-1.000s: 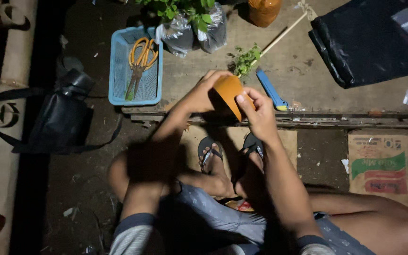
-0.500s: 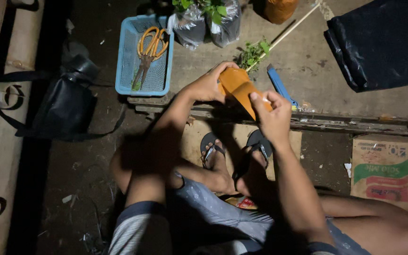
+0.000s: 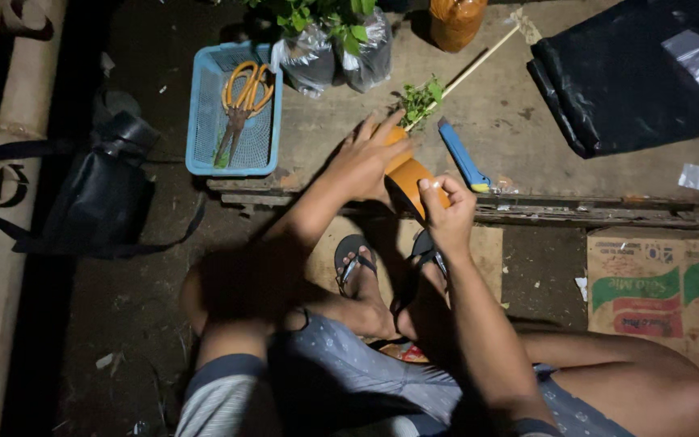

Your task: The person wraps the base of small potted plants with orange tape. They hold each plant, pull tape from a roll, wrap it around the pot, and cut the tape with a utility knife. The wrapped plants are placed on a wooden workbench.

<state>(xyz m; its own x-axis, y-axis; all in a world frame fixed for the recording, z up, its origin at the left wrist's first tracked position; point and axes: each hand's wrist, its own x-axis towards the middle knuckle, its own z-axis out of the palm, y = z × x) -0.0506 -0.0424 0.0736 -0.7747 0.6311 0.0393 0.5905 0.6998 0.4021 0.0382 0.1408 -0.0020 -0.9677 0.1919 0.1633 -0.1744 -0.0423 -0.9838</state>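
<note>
Both my hands hold an orange roll of tape (image 3: pixel 408 180) at the front edge of a low wooden board (image 3: pixel 527 129). My left hand (image 3: pixel 370 158) wraps over its far side with fingers spread toward a small green sprig (image 3: pixel 419 99). My right hand (image 3: pixel 449 212) pinches the roll's near edge between thumb and fingers. A blue utility knife (image 3: pixel 463 155) lies just right of the roll.
A blue plastic basket (image 3: pixel 204 121) with orange-handled scissors (image 3: pixel 241 99) sits at the left. Bagged seedlings (image 3: pixel 341 48), an orange sack (image 3: pixel 456 20), a thin stick (image 3: pixel 479 61) and a black plastic sheet (image 3: pixel 633 81) lie on the board. A black bag (image 3: pixel 99 194) and a cardboard box (image 3: pixel 657 291) flank my legs.
The orange roll has tilted and dropped slightly toward the board's edge. My left hand has spread its fingers over the top, and my right hand now pinches the near edge.
</note>
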